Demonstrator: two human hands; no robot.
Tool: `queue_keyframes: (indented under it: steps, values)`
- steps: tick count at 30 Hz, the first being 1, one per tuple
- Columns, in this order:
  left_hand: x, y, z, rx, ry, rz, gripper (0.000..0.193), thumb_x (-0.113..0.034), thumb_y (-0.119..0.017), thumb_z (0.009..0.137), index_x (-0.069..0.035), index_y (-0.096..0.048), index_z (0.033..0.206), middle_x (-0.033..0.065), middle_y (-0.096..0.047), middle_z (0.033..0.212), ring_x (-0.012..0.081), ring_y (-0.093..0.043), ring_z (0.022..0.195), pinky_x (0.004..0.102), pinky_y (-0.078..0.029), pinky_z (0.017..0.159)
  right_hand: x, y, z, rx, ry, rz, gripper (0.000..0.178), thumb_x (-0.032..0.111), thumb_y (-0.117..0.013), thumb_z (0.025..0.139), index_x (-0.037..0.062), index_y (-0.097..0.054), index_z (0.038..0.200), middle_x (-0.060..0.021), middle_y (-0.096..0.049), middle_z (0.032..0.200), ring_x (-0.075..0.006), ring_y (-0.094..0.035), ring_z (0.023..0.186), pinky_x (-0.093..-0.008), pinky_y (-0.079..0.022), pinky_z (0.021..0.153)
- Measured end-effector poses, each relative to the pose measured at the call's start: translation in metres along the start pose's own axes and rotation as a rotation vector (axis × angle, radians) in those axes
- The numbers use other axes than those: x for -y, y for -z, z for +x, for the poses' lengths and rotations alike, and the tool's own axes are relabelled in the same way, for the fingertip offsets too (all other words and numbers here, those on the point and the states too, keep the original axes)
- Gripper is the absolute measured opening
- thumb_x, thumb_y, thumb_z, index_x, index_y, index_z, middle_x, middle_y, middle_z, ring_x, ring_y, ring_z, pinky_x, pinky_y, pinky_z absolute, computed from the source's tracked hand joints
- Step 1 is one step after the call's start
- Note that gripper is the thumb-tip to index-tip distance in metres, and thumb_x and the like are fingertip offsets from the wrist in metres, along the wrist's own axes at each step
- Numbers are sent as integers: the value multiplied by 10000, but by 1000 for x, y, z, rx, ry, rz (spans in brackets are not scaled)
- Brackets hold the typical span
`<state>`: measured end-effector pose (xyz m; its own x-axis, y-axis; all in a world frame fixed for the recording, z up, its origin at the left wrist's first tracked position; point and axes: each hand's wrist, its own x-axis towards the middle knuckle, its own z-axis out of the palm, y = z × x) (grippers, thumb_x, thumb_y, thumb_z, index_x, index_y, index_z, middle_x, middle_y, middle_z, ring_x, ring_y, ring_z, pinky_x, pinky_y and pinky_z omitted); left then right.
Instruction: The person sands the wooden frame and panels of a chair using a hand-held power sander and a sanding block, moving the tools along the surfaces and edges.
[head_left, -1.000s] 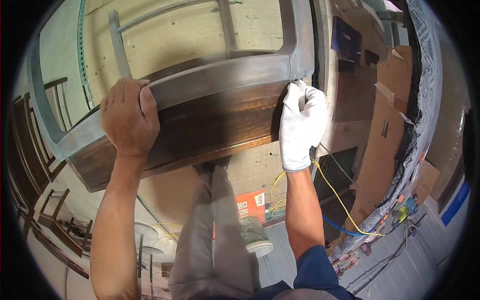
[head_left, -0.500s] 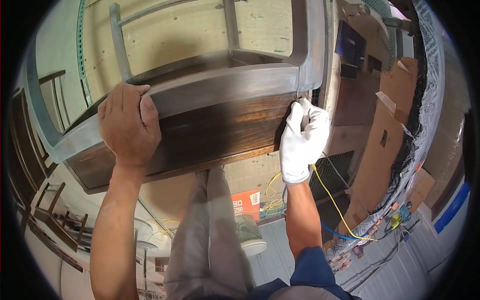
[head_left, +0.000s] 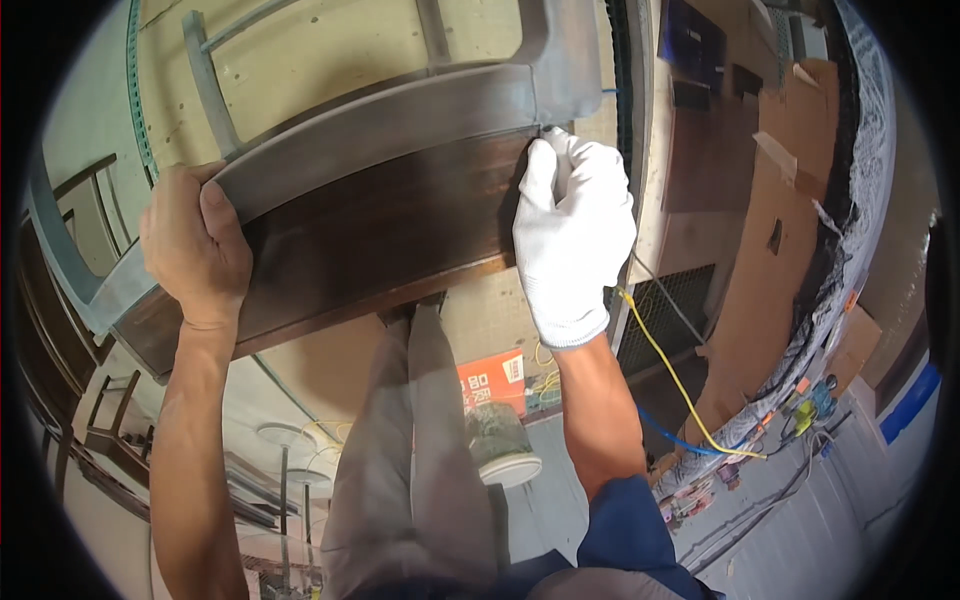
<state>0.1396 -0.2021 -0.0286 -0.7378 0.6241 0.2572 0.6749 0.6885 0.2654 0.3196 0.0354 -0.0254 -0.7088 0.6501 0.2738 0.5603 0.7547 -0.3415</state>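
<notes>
A wooden furniture frame, seemingly a chair (head_left: 390,130), spans the upper middle, with a greyish, dull curved rail and slats behind it. Below the rail runs a dark brown wood panel (head_left: 380,230). My bare left hand (head_left: 200,240) wraps over the rail near its left end, thumb on the near side. On my right hand (head_left: 575,235) is a white knitted glove. Its fingers are pinched together at the panel's upper right corner, just under the rail joint. Whatever lies between those fingertips is hidden.
A pale work board (head_left: 330,70) lies beneath the frame. Below are a red-orange box (head_left: 495,380), a stained bucket (head_left: 500,440) and a yellow cable (head_left: 670,375). Brown cardboard (head_left: 800,170) covers a surface at right. Other wooden frames (head_left: 115,425) stand at left.
The frame and both hands have shifted left and upward in the picture; the background has shifted less. My left hand still grips the rail, and my right fingers remain pinched at the corner.
</notes>
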Motion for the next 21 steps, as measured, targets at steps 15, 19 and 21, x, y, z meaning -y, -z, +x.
queue_keyframes:
  steps: [15,19,21]
  values:
    - [-2,3,-4,-40,-17,-65,204,-179,-539,1030,-65,-663,915,117,-601,845,350,-577,769,402,-444,695,-3,34,-45,145,-148,-57,103,199,-754,917,131,-676,926,-97,-649,826,-309,-652,718,-433,-530,615]
    - [1,1,1,-35,5,-25,201,-187,-551,1021,-68,-652,896,114,-591,834,351,-571,763,400,-441,689,-5,33,-48,184,-136,-99,91,186,-747,923,127,-678,924,-108,-644,811,-320,-653,726,-421,-533,636]
    - [0,-1,5,-53,1,-46,202,-190,-551,1022,-69,-652,894,113,-592,834,357,-573,763,403,-441,688,-9,34,-53,191,-227,-19,81,188,-708,958,120,-675,927,-111,-643,820,-326,-643,734,-424,-527,650]
